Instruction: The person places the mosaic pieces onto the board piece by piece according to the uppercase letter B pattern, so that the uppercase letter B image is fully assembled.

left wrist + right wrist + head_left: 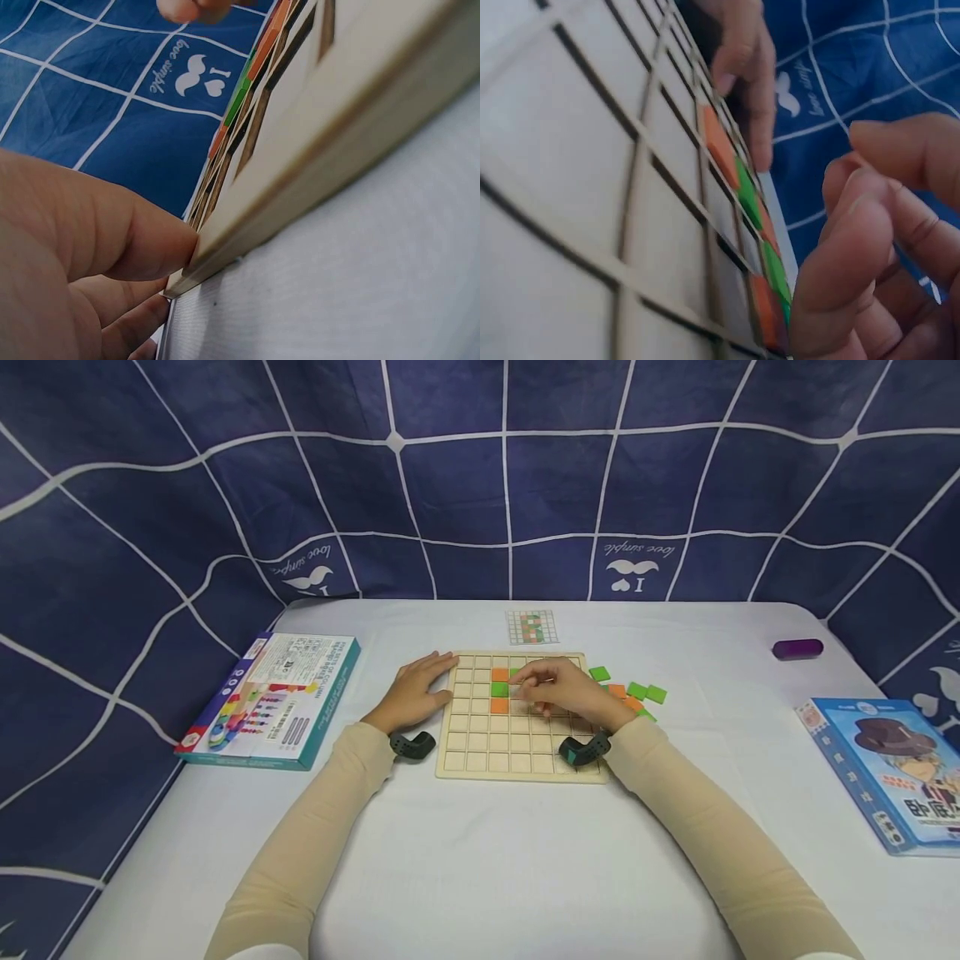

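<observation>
A square wooden grid board point(477, 766) lies on the table, with orange tiles point(499, 705) and green tiles point(499, 690) set in its upper cells. My left hand point(414, 693) rests along the board's left edge, its thumb point(161, 244) touching the rim. Over the upper middle of the board, my right hand point(558, 687) has its thumb and fingers brought together. In the right wrist view, a thin orange edge, seemingly a tile point(867, 163), shows between those fingers point(847, 255); most of it is hidden. The right hand also covers some of the cells.
Loose green tiles point(656, 694) and orange ones lie right of the board. A small pattern card point(532, 627) lies behind it. A boxed game point(300, 660) is at left, a blue box point(862, 777) at right, and a purple cylindrical object point(797, 649) at the back right.
</observation>
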A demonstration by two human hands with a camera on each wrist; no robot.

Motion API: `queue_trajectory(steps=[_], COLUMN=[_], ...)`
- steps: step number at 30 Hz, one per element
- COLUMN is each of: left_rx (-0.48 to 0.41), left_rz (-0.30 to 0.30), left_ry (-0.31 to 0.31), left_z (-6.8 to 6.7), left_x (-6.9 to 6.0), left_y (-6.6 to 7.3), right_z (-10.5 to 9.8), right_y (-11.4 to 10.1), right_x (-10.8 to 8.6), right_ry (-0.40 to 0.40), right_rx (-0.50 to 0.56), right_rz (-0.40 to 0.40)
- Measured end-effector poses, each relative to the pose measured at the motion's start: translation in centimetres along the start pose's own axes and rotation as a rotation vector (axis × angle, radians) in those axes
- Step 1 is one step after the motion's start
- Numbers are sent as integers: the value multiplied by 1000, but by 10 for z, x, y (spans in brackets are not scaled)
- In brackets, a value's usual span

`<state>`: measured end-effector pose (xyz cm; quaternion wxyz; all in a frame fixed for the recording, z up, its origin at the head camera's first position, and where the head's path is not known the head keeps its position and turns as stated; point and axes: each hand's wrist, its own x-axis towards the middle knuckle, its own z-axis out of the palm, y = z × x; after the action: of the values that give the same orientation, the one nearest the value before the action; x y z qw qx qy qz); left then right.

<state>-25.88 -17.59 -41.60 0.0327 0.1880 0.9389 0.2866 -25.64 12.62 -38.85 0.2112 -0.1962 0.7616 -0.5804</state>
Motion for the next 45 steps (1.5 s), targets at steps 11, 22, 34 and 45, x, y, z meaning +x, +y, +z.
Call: queue_trajectory(steps=[11, 22, 34, 45], left_rx=[8, -1, -27, -21], left_rz=[-6, 3, 3, 5], left_ry=[-7, -1, -3, -4], left_z=[-1, -2, -2, -1], left_x=[0, -2, -1, -1], left_y=[1, 1, 1, 1], right_z=[-50, -94, -116, -122], right_y=[1, 16, 39, 48], right_x=[-11, -29, -39, -43], right_ry=[217, 397, 429, 415], right_rx=[-29, -41, 90, 136], right_rz=[3, 35, 73, 100])
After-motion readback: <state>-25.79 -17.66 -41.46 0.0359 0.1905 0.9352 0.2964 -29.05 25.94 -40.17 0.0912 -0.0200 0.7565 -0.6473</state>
